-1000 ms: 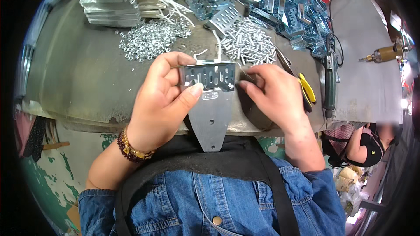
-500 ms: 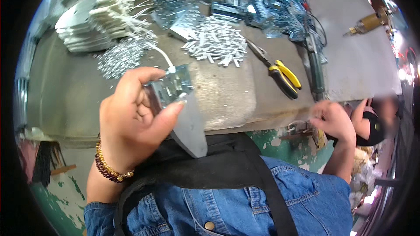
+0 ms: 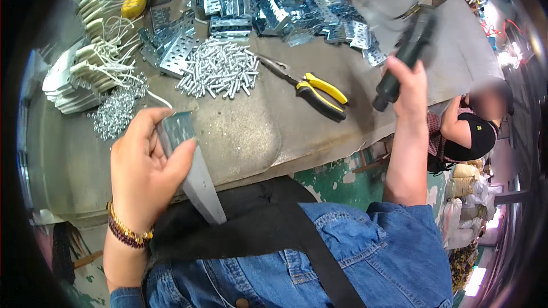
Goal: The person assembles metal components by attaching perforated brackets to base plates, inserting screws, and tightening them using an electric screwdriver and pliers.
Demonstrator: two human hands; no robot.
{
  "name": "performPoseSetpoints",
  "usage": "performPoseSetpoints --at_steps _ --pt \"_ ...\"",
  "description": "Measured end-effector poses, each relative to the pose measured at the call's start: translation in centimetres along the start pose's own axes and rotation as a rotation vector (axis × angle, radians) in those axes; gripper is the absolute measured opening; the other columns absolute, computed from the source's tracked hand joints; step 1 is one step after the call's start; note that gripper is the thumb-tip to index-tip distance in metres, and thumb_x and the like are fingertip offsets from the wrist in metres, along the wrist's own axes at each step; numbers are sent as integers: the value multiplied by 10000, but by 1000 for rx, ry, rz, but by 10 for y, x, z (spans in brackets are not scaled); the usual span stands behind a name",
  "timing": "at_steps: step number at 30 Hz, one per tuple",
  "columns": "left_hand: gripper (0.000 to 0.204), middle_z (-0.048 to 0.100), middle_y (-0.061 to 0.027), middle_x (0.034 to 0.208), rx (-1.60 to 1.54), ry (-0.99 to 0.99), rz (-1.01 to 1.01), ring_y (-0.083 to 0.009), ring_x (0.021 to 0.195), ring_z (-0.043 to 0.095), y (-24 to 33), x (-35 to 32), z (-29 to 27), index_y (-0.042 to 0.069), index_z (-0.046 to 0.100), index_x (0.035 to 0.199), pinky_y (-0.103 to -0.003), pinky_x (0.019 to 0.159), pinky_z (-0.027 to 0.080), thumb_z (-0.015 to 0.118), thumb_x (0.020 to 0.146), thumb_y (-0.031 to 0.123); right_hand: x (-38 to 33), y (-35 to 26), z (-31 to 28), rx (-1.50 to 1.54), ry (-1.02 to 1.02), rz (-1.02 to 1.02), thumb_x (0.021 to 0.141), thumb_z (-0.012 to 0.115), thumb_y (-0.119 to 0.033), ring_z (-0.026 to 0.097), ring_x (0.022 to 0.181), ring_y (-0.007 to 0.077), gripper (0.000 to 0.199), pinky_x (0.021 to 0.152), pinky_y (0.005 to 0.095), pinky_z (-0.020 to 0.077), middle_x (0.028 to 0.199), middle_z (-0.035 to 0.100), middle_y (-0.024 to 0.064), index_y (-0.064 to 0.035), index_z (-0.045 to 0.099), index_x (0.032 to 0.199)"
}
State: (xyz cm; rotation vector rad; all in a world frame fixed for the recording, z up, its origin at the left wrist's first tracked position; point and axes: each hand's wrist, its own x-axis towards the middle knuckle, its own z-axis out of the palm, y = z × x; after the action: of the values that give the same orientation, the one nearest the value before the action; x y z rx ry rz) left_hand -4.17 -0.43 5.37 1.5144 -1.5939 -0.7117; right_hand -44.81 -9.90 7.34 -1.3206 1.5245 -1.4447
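Left hand (image 3: pixel 142 171) clamped on grey metal bracket (image 3: pixel 191 162) at 9 o'clock; right hand (image 3: pixel 406 82) gripping dark power tool (image 3: pixel 402 60) at 2 o'clock. Risk: bracket slipping, one-handed hold.

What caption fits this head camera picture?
Left hand grips a grey metal bracket; right hand lifts a dark power screwdriver above the workbench.

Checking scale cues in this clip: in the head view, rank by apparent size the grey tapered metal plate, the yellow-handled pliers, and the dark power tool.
1. Grey tapered metal plate in the left hand, though nearness to the camera inflates it.
2. Yellow-handled pliers and dark power tool in the right hand look alike in length; unranked.
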Motion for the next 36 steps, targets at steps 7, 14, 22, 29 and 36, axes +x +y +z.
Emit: performPoseSetpoints --at_steps 7,14,22,29,36 --pt "580 429 106 669 -140 -255 -47 23 576 340 3 1 -4 -18 513 1154 -137 509 278 800 664 99 -49 -19 78 1288 -695 252 797 691 -248 523 1038 198 398 1070 530 270 1066 520 37 -120 541 1143" --pt "574 411 101 634 -183 -240 -42 36 547 334 8 -2 0 -45 507 1147 -132 484 266 796 669 89 -85 8 135 1566 -583 372 732 743 -154 528 971 173 401 1075 504 268 994 527 16 -135 584 1100" --pt "536 421 106 645 -187 -211 -22 40 547 337 1 -1 2 -34 516 1121 -127 481 265 787 672 72 -89 6 149 1586 -543 391 727 742 -141 528 962 170 423 1075 490 252 981 531 6 -149 587 1120" --pt "564 434 107 654 -169 -197 -36 39 553 343 3 -3 0 -21 514 1143 -127 484 271 794 662 67 -97 19 157 1593 -572 331 721 753 -170 524 976 171 425 1066 479 267 1003 529 12 -168 592 1115" --pt "416 502 41 628 -321 161 -52 -23 569 457 -2 -9 -30 1 520 1098 -168 520 388 738 756 90 -100 29 155 1558 -559 333 679 800 -205 507 1015 171 570 1085 449 274 1049 493 17 -194 550 1191"
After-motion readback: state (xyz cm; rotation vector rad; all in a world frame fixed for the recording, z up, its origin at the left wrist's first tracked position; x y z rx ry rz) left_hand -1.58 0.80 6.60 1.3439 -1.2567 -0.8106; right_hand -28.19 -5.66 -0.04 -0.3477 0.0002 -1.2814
